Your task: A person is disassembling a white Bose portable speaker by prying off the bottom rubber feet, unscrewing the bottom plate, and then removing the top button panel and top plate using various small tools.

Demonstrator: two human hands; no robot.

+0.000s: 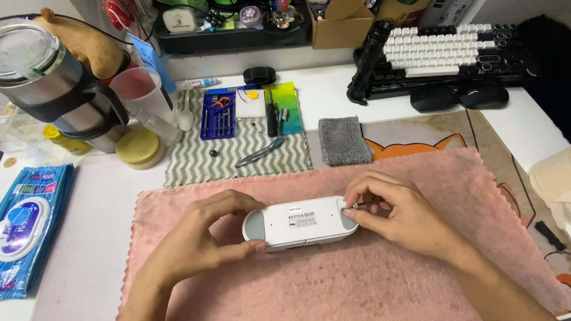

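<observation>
A white oblong device (300, 223) with grey rounded ends lies underside up on a pink towel (369, 279). My left hand (202, 235) grips its left end, thumb below and fingers over the top edge. My right hand (395, 214) pinches a small dark screwdriver (364, 204), whose tip touches the device's right end near the grey pad.
Behind the towel a striped cloth (196, 163) carries a blue screwdriver set (217, 116), tweezers (259, 153), a pen-shaped tool (271, 113) and a small black ball (213, 153). A grey cloth (343, 141), keyboard (446, 50), two mice (458, 96), steel mug (53, 83) and blue wipes pack (27, 226) surround it.
</observation>
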